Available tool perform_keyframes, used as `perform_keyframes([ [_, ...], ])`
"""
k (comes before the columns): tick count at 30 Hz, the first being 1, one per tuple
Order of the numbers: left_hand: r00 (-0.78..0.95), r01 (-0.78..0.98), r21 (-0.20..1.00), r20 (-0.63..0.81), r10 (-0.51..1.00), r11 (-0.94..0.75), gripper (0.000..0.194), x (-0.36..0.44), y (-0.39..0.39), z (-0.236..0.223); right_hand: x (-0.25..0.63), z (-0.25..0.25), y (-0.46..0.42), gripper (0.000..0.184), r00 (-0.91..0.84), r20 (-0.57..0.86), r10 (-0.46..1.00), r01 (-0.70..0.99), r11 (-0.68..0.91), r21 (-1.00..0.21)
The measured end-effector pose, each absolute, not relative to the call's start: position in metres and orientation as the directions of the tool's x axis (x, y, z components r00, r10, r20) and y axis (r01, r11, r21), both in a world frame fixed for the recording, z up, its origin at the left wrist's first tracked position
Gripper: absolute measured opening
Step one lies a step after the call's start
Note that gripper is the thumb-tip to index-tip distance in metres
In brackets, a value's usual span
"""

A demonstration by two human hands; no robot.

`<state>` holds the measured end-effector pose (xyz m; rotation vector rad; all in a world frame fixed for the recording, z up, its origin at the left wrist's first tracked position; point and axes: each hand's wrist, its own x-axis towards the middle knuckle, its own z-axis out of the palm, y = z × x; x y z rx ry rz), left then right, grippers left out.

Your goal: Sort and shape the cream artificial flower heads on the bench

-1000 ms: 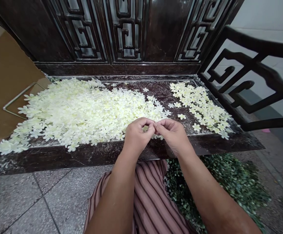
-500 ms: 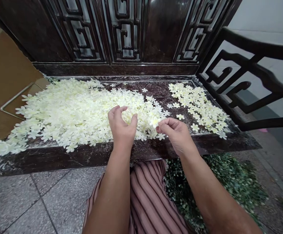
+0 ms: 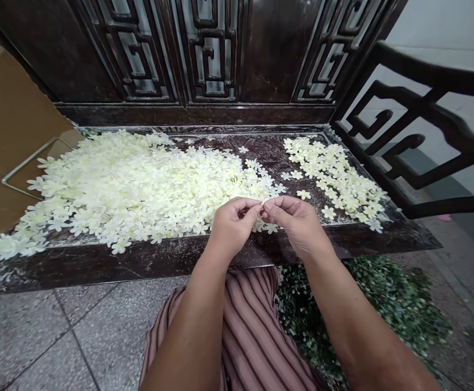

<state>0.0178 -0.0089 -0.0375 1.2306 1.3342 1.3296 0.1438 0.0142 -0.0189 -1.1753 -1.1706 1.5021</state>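
Note:
Close to the bench's front edge, my left hand (image 3: 237,220) and my right hand (image 3: 292,220) meet fingertip to fingertip. Both are closed in a pinch. A small white artificial flower, seen in my right fingers a moment before, is now mostly hidden between the fingertips. What my left fingers pinch is too small and covered to make out. Behind and left of the hands spreads a large heap of loose white flowers (image 3: 131,179) with pale yellow centres. To the right of my hands lies a smaller group of the same flowers (image 3: 335,179).
The flowers lie on a dark wooden bench (image 3: 267,157) with a carved back (image 3: 278,54) and a lattice armrest (image 3: 436,114). Brown cardboard (image 3: 12,146) with a bent wire (image 3: 25,165) stands at left. Green artificial foliage (image 3: 384,309) is below the bench at right.
My left hand has moved right from over the heap, its spread fingers closing to a pinch against my right fingertips. The flower in my right hand is now covered.

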Motion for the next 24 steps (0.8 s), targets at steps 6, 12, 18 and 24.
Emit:
perform_keyframes([
  [6,-0.125,0.209,0.969,0.162,0.979,-0.134,0.01,0.0166,-0.0098,-0.0349,0.1423,-0.0167,0.013,0.018,-0.138,-0.197,0.971,-0.061,-0.207,-0.977],
  [12,-0.121,0.274,0.943,0.228,0.966,-0.188,0.01,0.0153,-0.0101,-0.0382,0.1425,-0.018,0.0132,0.013,-0.142,-0.191,0.971,-0.057,-0.2,-0.978],
  [18,-0.123,0.262,0.945,0.235,0.964,-0.196,0.009,0.0146,-0.0101,-0.0386,0.1436,-0.0176,0.0143,0.015,-0.156,-0.18,0.971,-0.067,-0.192,-0.979],
  [24,-0.107,0.306,0.931,0.239,0.965,-0.197,0.01,0.0152,-0.0112,-0.0367,0.1424,-0.014,0.0143,0.01,-0.139,-0.159,0.977,-0.027,-0.165,-0.986],
])
